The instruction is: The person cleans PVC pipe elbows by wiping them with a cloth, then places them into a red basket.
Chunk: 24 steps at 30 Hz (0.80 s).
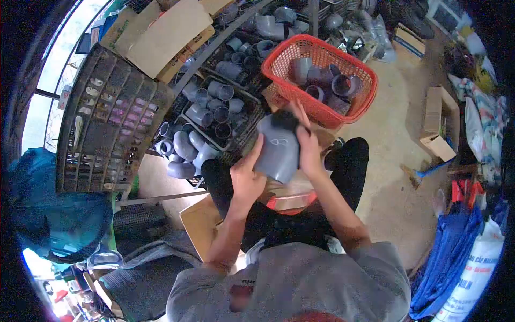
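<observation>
A large grey pipe fitting (278, 152) is held up between both hands, above the lap. My left hand (248, 174) grips its left side, the index finger stretched up along it. On the right side my right hand (310, 146) is closed round its edge, slightly blurred, beside a black thing (285, 121) at the fitting's top that I cannot make out. Just beyond the hands stands a red plastic basket (365, 75) with several grey fittings (322, 80) in it.
Black crates (236, 142) of grey fittings stand at the upper left, with loose grey elbows (185, 146) beside them. A dark slatted crate (107, 123) is farther left. Cardboard boxes (435, 121) and blue sacks (448, 263) lie to the right.
</observation>
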Motion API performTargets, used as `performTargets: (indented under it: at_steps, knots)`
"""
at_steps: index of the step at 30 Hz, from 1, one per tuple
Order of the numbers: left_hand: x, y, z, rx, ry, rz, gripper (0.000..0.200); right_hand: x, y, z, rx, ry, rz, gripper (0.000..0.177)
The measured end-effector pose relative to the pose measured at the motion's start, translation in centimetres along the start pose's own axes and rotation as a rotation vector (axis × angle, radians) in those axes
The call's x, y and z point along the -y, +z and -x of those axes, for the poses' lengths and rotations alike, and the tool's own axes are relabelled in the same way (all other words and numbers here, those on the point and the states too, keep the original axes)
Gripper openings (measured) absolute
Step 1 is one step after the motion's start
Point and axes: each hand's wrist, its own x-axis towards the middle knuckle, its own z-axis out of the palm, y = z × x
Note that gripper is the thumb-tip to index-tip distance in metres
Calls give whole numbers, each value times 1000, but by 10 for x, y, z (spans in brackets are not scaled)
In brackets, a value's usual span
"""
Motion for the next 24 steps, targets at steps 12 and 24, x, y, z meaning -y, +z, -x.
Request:
performTargets:
  at_steps: [12, 24]
  knots:
    - [10, 28, 20, -181, -85, 394, 42, 22, 1, -2, 146, -298, 437, 62]
    - [-23, 27, 20, -219, -850, 1270, 13, 40, 12, -14, 105, -696, 700, 54]
